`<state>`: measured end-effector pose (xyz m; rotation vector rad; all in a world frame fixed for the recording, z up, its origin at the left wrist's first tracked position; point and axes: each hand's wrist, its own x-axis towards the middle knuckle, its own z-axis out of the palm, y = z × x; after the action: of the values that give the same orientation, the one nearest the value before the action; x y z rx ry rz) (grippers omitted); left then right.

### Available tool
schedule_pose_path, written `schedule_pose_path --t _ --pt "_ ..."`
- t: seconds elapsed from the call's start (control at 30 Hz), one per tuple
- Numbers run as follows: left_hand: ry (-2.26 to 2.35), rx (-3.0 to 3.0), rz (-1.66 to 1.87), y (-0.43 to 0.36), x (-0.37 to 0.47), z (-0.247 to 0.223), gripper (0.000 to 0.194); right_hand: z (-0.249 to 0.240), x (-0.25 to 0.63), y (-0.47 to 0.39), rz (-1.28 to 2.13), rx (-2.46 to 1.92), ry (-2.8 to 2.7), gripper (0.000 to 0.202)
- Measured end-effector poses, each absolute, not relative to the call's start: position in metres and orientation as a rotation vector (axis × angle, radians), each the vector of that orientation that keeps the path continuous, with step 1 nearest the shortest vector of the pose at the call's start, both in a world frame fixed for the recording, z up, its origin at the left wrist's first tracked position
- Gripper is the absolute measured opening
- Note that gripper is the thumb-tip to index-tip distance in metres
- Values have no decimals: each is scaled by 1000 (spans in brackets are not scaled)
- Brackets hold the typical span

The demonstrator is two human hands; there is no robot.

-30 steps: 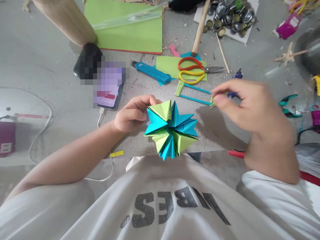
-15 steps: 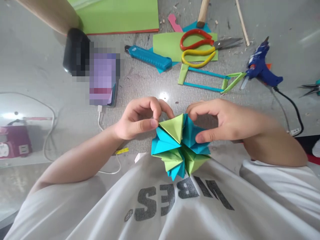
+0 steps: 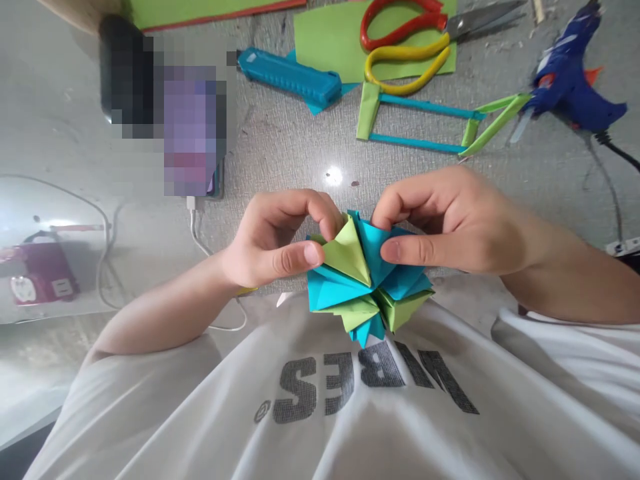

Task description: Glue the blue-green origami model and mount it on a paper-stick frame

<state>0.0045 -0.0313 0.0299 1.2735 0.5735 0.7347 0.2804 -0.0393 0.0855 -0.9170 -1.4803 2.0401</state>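
Observation:
Both hands hold a folded paper ball [image 3: 345,303] of blue and light green pointed flaps, close in front of my shirt. My left hand [image 3: 280,237] pinches a green flap at its upper left, thumb on the near side and fingers behind. On the upper right, my right hand [image 3: 445,223] grips a blue flap between thumb and bent index finger. The fingertips behind the flaps are partly hidden.
Beyond my hands lie a blue utility knife [image 3: 290,77], scissors [image 3: 407,60] with red and yellow handles on green paper [image 3: 325,40], a blue-green paper frame [image 3: 420,143] and a blue glue gun [image 3: 567,73]. A phone [image 3: 187,133] with a cable is at left.
My right thumb and fingers have shifted left onto a blue flap nearer the ball's top. My left fingers have curled closer over the green flap. The camera view has tipped downward.

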Motion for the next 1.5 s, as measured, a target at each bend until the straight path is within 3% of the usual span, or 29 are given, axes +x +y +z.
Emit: schedule_pose_path --t 0.5,1.3,1.5 --pt "448 1127 584 -41 9 48 21 81 271 -47 2105 -819 -1291 21" --pt "509 1195 609 -45 11 57 30 79 269 -47 2160 -795 -1193 21" --pt "455 1158 630 -45 12 56 20 86 275 -48 2115 -912 -1352 4"
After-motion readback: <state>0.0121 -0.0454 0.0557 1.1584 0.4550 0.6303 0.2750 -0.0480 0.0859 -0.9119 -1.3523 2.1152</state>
